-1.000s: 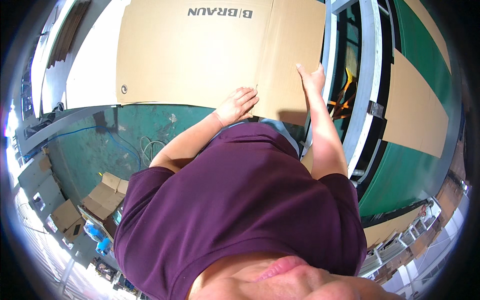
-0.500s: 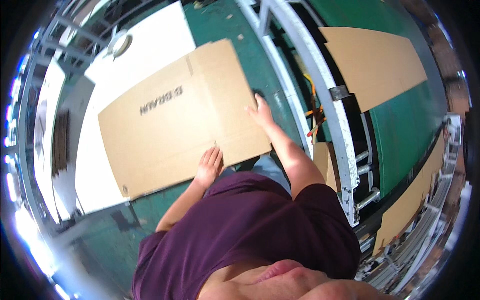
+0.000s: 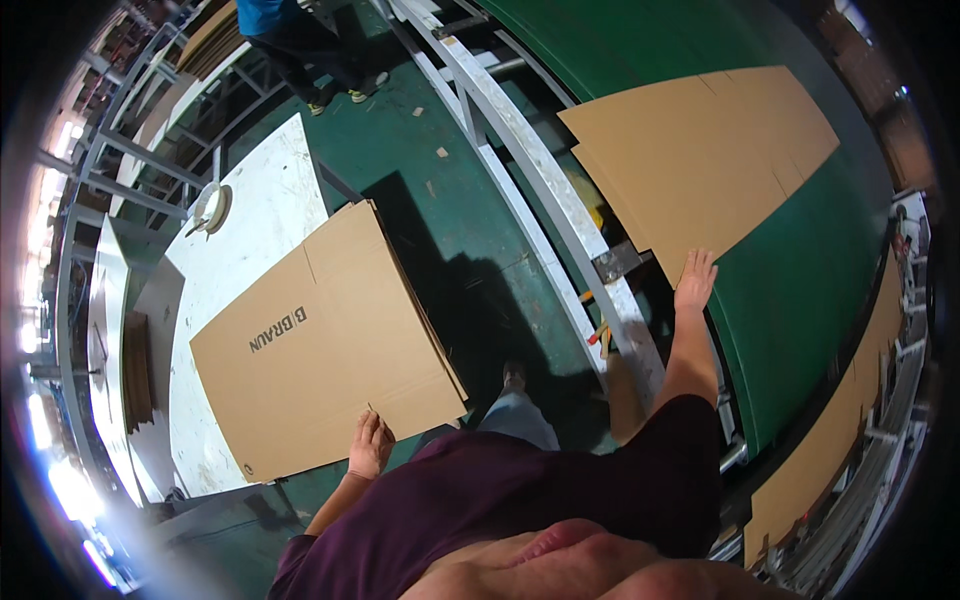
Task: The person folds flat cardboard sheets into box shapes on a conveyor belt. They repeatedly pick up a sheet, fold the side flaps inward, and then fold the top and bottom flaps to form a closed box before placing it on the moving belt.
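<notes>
A flat brown cardboard stack (image 3: 330, 385) with dark print on top lies on a white table (image 3: 265, 190) at the left. My left hand (image 3: 371, 446) rests its fingers flat on the near edge of the top sheet. To the right, another flat cardboard sheet (image 3: 700, 150) lies on a green conveyor belt (image 3: 790, 310). My right hand (image 3: 695, 282) reaches to that sheet's near corner with fingers stretched out, at or just by its edge. Whether it presses on the sheet, I cannot tell.
A white metal frame (image 3: 520, 130) runs along the conveyor's left side. On the white table's far part sits a roll of tape (image 3: 212, 208). Another person (image 3: 300, 45) stands at the far left. Stacked cardboard (image 3: 137, 370) leans at the left, and more cardboard (image 3: 830, 430) lies at the right.
My right hand has left the stack and moved right to the sheet on the conveyor. My left hand stays at the stack's near edge. The view has turned rightward.
</notes>
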Available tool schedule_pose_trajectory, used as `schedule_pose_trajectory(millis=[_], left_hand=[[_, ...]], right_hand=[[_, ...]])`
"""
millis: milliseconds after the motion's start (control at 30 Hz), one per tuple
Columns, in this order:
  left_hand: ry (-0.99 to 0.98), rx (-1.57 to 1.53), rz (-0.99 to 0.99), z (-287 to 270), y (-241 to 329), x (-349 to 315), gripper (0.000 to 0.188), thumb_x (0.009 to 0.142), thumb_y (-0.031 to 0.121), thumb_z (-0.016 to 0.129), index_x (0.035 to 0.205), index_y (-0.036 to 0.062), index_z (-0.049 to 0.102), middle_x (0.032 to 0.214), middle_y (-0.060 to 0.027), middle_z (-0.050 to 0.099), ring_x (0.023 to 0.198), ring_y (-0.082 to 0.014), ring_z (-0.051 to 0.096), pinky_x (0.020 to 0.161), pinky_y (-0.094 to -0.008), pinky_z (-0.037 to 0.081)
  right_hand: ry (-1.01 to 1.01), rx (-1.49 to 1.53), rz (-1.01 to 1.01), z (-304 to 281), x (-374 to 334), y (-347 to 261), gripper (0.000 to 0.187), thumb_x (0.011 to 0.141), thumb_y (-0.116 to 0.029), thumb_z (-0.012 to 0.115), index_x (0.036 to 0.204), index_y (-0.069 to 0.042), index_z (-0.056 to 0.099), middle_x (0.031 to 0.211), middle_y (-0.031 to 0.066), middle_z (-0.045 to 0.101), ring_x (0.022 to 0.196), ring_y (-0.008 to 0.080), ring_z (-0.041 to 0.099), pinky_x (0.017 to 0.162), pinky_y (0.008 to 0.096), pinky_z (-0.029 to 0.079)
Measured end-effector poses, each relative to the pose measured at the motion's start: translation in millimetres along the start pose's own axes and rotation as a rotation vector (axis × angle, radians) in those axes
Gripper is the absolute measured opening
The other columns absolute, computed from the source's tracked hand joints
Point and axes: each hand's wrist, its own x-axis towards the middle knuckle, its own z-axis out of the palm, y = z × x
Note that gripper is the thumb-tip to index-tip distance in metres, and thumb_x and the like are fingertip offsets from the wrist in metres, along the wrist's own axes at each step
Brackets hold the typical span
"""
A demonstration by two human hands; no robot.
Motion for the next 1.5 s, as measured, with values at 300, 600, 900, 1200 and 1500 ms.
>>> schedule_pose_trajectory(millis=[300,600,900,1200,1500], left_hand=[[0.092,0.044,0.042,-15.0,13.4,19.7,0.038,0.075,0.006,0.06,0.111,-0.004,0.056,0.117,-0.0208,0.055,0.115,-0.0381,0.05,0.098,-0.0424,0.046],[-0.144,0.026,0.04,-15.6,5.1,4.7,0.062,0.076,0.017,0.066,0.13,-0.0046,0.045,0.137,-0.0198,0.039,0.132,-0.0371,0.032,0.112,-0.0408,0.03],[0.03,-0.065,-0.029,-2.9,6.5,4.3,0.057,0.071,0.01,0.066,0.124,-0.0028,0.049,0.133,-0.02,0.044,0.128,-0.0373,0.038,0.108,-0.0427,0.036],[0.096,-0.191,-0.013,-25.1,16.3,9.7,0.049,0.074,0.01,0.065,0.119,-0.0014,0.051,0.128,-0.0198,0.048,0.124,-0.0381,0.043,0.106,-0.0437,0.038],[0.15,-0.237,-0.072,-25.1,13.8,2.2,0.05,0.076,0.012,0.066,0.121,0.0007,0.051,0.129,-0.0166,0.049,0.127,-0.0335,0.042,0.109,-0.0411,0.035]], right_hand=[[0.36,0.529,-0.53,-256.8,-1.8,-48.0,0.032,0.075,-0.001,0.055,0.106,0.001,0.061,0.097,0.0156,0.066,0.09,0.0342,0.063,0.077,0.0405,0.05],[0.874,0.784,0.412,-422.0,29.7,106.2,0.036,0.087,-0.029,0.068,0.1,0.005,0.063,0.098,0.0145,0.069,0.082,0.0219,0.066,0.074,0.0343,0.052],[-0.497,2.113,1.365,-7.1,-71.6,-21.7,0.07,0.081,-0.043,0.073,0.127,0.003,0.048,0.13,0.0227,0.051,0.119,0.0367,0.051,0.103,0.047,0.039],[-0.387,2.145,0.954,-32.3,68.6,-194.5,0.019,0.087,-0.004,0.063,0.105,-0.004,0.059,0.096,0.0088,0.063,0.08,0.0235,0.062,0.069,0.0393,0.053],[-0.737,2.38,0.161,-225.6,-36.2,-359.2,0.019,0.08,0.001,0.058,0.099,-0.001,0.058,0.09,0.0106,0.061,0.075,0.0224,0.062,0.063,0.0379,0.057]])
